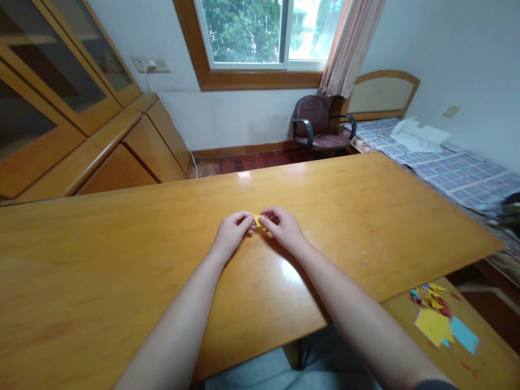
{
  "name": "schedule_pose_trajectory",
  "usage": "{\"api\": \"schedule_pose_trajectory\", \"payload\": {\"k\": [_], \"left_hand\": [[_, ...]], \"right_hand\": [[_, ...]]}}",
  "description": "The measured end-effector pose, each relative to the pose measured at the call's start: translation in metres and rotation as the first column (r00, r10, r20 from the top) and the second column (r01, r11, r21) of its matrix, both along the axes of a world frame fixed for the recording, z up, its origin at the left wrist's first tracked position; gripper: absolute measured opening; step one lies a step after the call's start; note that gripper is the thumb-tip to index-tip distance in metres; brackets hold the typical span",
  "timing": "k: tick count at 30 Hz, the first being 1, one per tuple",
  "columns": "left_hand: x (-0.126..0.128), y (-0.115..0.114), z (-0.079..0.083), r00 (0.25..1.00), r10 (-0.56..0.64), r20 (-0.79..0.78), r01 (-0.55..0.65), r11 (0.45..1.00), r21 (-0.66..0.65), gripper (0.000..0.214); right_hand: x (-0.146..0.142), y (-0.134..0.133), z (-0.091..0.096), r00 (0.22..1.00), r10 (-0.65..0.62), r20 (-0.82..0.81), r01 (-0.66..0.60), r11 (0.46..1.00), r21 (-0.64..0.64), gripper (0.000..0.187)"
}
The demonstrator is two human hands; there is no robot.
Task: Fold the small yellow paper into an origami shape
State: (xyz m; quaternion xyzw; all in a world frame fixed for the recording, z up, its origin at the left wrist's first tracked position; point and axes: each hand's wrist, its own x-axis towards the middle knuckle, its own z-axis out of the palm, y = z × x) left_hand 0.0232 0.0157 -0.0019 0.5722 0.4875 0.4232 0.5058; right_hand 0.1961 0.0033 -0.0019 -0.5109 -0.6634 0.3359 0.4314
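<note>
A small piece of yellow paper [257,219] is held between my two hands, just over the middle of the wooden table [122,260]. My left hand [234,230] pinches its left side between thumb and fingers. On the right side, my right hand [282,225] grips it with the thumb and curled fingers. Fingertips cover most of the paper, so its exact folded shape cannot be made out.
At the lower right, a lower surface [410,319] bears yellow sheets [434,326], a blue sheet [465,335] and a pile of small colourful folded pieces [433,299]. Beyond the table stand a chair [317,122], a bed [455,168] and a wooden cabinet [101,146].
</note>
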Motion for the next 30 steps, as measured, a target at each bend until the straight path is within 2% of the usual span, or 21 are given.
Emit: {"api": "schedule_pose_trajectory", "payload": {"k": [7,15,30], "left_hand": [[0.0009,-0.0015,-0.0004,0.997,-0.004,-0.081,0.008,0.999,0.047,0.024],[-0.0010,-0.0013,0.0017,0.994,-0.027,-0.107,0.035,0.997,0.075,0.023],[0.0008,-0.0010,0.0012,0.999,0.000,-0.046,0.002,0.999,0.043,0.025]], "right_hand": [[-0.0003,0.0001,-0.0018,0.999,0.039,-0.008,-0.039,0.999,-0.027,0.018],[0.0010,0.0024,-0.0040,0.990,0.059,-0.126,-0.073,0.991,-0.113,0.021],[0.0003,0.0003,-0.0027,0.998,0.056,-0.036,-0.058,0.998,-0.037,0.021]]}}
